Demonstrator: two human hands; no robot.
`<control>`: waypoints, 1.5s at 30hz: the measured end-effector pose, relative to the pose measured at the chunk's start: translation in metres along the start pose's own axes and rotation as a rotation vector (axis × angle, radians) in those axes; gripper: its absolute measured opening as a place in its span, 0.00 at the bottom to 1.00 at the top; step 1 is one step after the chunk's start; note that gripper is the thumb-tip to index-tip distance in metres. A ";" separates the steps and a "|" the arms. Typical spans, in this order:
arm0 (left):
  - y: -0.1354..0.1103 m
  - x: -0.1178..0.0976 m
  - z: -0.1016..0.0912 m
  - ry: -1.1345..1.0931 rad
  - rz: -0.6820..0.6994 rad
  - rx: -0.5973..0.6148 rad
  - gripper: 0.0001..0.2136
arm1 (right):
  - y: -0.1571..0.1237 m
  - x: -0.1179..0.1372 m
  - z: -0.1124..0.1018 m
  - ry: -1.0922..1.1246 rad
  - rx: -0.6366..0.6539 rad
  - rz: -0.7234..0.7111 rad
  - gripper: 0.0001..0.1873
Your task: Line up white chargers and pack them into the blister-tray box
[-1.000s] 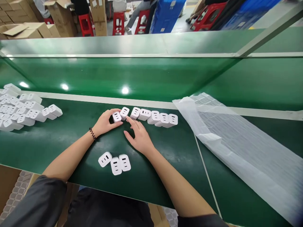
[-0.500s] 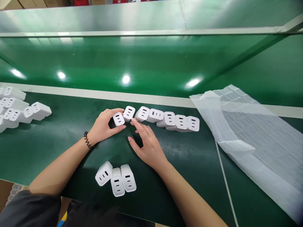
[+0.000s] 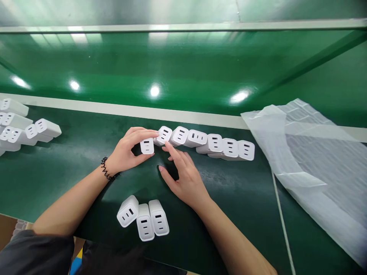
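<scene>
My left hand (image 3: 129, 149) is closed on a white USB charger (image 3: 147, 146), gripped between the thumb below and the fingers above, its port face turned toward me. Just right of it, a second charger (image 3: 164, 134) leans at the left end of a row. My right hand (image 3: 185, 175) is open, thumb and fingers apart; its index fingertip is at that second charger's lower edge, and I cannot tell whether it touches. The row continues rightward with several like chargers (image 3: 197, 138), ports facing me and slightly uneven.
Three more chargers (image 3: 145, 225) lie nearer me on the green table (image 3: 229, 214). At the far left several chargers (image 3: 20, 131) are piled. A translucent plastic sheet (image 3: 321, 168) covers the right side. Behind the row runs a pale strip (image 3: 129, 110) below a green panel.
The charger in my left hand has turned more upright. The one beside it has shifted right, closer to the row. The view has moved slightly, and my right hand keeps its open shape.
</scene>
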State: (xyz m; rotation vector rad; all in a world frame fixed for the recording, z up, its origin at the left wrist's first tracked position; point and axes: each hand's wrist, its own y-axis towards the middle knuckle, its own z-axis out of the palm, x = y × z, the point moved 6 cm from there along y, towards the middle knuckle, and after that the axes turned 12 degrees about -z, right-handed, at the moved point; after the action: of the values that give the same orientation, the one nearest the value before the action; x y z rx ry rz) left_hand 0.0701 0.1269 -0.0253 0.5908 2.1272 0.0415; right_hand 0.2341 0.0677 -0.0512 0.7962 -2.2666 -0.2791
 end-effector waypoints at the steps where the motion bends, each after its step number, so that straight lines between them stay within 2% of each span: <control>1: 0.000 0.000 0.000 -0.006 0.000 0.001 0.18 | 0.000 0.000 0.000 -0.001 0.000 -0.002 0.41; 9: 0.000 0.002 0.001 -0.056 -0.026 0.030 0.20 | 0.000 0.000 0.000 0.003 -0.013 -0.004 0.39; 18: -0.001 0.002 0.004 -0.078 -0.060 0.086 0.21 | 0.000 0.001 -0.003 0.035 -0.069 -0.010 0.31; 27: -0.001 0.004 -0.002 -0.109 -0.072 0.027 0.20 | 0.001 0.008 -0.006 -0.042 -0.107 -0.093 0.26; 45: -0.001 0.003 -0.001 -0.052 -0.072 0.007 0.18 | 0.002 0.010 -0.007 -0.056 -0.108 -0.110 0.25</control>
State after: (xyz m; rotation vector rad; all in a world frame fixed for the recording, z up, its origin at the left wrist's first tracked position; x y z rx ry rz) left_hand 0.0679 0.1276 -0.0274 0.5137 2.0968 -0.0214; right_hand 0.2321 0.0627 -0.0397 0.8672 -2.2422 -0.4763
